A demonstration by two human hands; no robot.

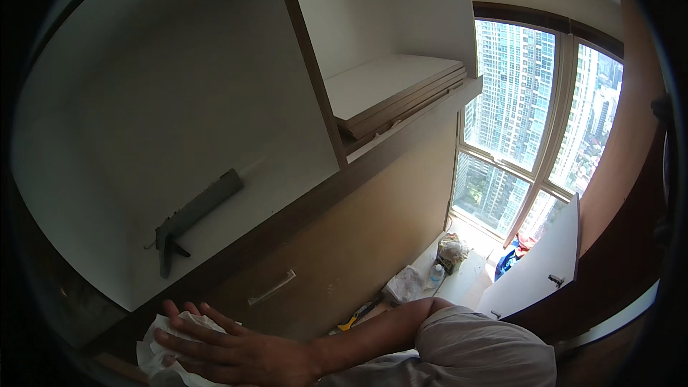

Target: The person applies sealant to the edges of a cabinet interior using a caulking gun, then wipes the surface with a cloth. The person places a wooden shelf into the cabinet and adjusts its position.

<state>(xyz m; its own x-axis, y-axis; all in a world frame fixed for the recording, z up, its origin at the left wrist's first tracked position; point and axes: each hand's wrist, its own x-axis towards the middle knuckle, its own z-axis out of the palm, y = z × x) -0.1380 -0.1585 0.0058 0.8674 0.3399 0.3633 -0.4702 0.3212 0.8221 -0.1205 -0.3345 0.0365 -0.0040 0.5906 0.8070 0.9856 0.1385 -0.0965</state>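
Note:
My right hand (244, 355) is at the lower left, below the front edge of a wall cabinet. Its arm reaches in from the right, and a grey sleeve covers the upper arm. The fingers lie over a crumpled white tissue or cloth (154, 351) and hold it; what lies under it is hidden. Above the hand, a dark grey caulking gun (201, 208) lies on the white floor of the cabinet's left compartment (265, 208), its handle toward the near left. My left hand is out of view.
White boards with brown edges (401, 86) are stacked in the right compartment. A brown panel (387, 201) runs below the cabinet. Lower down are a yellow-and-black tool (351, 322), a bottle (436, 274) and bags (453, 249). A loose white door panel with hinges (534, 269) stands near the window (516, 100).

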